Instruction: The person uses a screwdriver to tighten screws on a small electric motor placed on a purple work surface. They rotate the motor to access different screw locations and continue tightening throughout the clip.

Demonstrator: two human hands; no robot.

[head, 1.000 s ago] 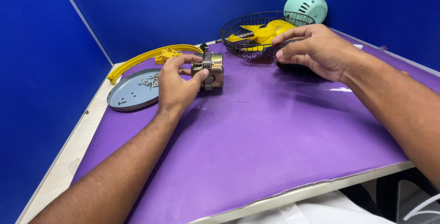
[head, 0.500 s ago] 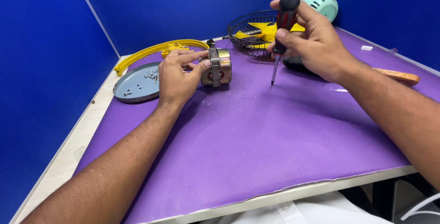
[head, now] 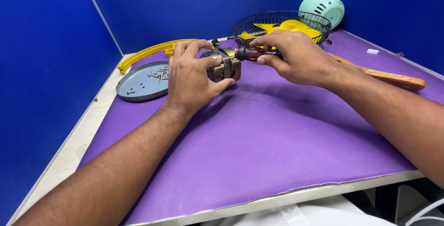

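My left hand [head: 192, 76] grips a small metal motor block [head: 226, 67], brass-coloured with a dark band, held just above the purple mat [head: 259, 143]. My right hand [head: 293, 57] holds a screwdriver with a red and black handle [head: 252, 52], lying level, its tip pointed at the right side of the motor. The tip itself is hidden between hand and motor.
A grey round plate [head: 138, 83] with several loose screws lies at the left, beside a yellow curved ring [head: 148, 52]. Behind the hands are a black wire fan guard [head: 282, 22] with yellow blades, a mint-green housing [head: 323, 6], and a wooden-handled tool [head: 388, 76] at the right.
My right hand lifted the screwdriver from beside the wire guard, held it upright, then turned it level and brought its tip to the motor. My left hand kept hold of the motor.
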